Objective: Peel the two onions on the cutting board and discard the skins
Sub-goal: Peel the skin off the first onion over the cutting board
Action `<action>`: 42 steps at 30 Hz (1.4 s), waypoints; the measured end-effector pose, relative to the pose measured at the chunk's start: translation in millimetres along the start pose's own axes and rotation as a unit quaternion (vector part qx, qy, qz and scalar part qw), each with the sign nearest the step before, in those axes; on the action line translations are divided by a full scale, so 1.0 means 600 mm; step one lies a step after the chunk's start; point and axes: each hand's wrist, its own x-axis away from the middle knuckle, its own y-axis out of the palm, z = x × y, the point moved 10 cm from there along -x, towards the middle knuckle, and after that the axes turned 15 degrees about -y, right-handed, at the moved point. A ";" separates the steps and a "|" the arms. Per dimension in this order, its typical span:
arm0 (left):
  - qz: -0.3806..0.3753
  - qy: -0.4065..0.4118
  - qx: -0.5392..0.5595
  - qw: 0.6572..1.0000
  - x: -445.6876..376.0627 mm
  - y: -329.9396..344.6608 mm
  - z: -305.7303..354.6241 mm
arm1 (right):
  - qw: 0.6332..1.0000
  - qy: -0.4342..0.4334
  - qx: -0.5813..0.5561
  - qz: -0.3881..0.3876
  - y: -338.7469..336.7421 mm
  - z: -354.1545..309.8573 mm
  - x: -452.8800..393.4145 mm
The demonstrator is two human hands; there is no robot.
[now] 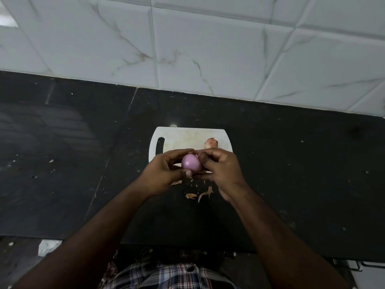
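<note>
A glossy pink peeled onion [190, 162] is held between both hands above the near edge of the white cutting board [179, 140]. My left hand [164, 172] cups it from the left, thumb on its lower side. My right hand [220, 167] grips its right end with the fingertips. A second onion [210, 143], still in brown papery skin, lies on the far right part of the board. Several loose skin scraps [198, 193] lie on the counter just in front of the board.
The board rests on a dark stone counter [291, 163] that meets a white marbled tile wall [187, 49] behind. The counter's front edge runs near my checked shirt [170, 274]. A pale scrap [49, 246] lies at the lower left.
</note>
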 end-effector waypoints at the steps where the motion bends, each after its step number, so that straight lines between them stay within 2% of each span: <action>1: -0.006 -0.003 0.002 1.000 -0.001 0.001 -0.002 | 1.000 -0.003 0.010 0.002 -0.004 0.000 -0.002; 5: -0.002 -0.007 0.011 1.000 -0.005 0.002 -0.005 | 0.994 -0.046 0.101 -0.008 -0.009 -0.012 -0.007; 7: 0.003 -0.013 0.009 1.000 -0.007 0.002 -0.008 | 0.978 -0.095 0.184 -0.025 -0.006 -0.026 -0.009; 9: 0.001 -0.019 -0.003 1.000 -0.009 0.002 -0.013 | 0.969 -0.118 0.217 -0.029 -0.004 -0.034 -0.008; 16: -0.033 -0.039 0.026 0.998 -0.010 0.012 -0.031 | 0.945 -0.111 0.308 -0.003 -0.017 -0.024 -0.013; 19: -0.064 -0.065 0.140 0.986 -0.003 0.012 -0.044 | 0.926 -0.088 0.367 0.001 -0.040 -0.012 -0.013; 23: -0.066 -0.082 0.170 0.980 0.000 0.001 -0.052 | 0.926 -0.040 0.370 -0.057 -0.047 0.013 -0.004; 25: -0.062 -0.092 0.185 0.977 0.000 0.002 -0.057 | 0.933 -0.036 0.350 -0.074 -0.039 0.009 0.002; 30: -0.054 -0.099 0.187 0.976 0.000 0.008 -0.054 | 0.977 -0.027 0.198 -0.074 -0.001 0.008 0.007; 33: -0.057 -0.102 0.196 0.974 0.003 0.012 -0.048 | 0.990 -0.035 0.128 -0.048 0.011 0.007 0.007; 38: -0.070 -0.106 0.210 0.969 0.007 0.010 -0.039 | 0.998 -0.033 0.055 -0.019 0.000 0.006 -0.004; 42: -0.072 -0.101 0.216 0.969 0.009 0.010 -0.039 | 1.000 0.005 0.021 0.000 -0.005 0.013 -0.002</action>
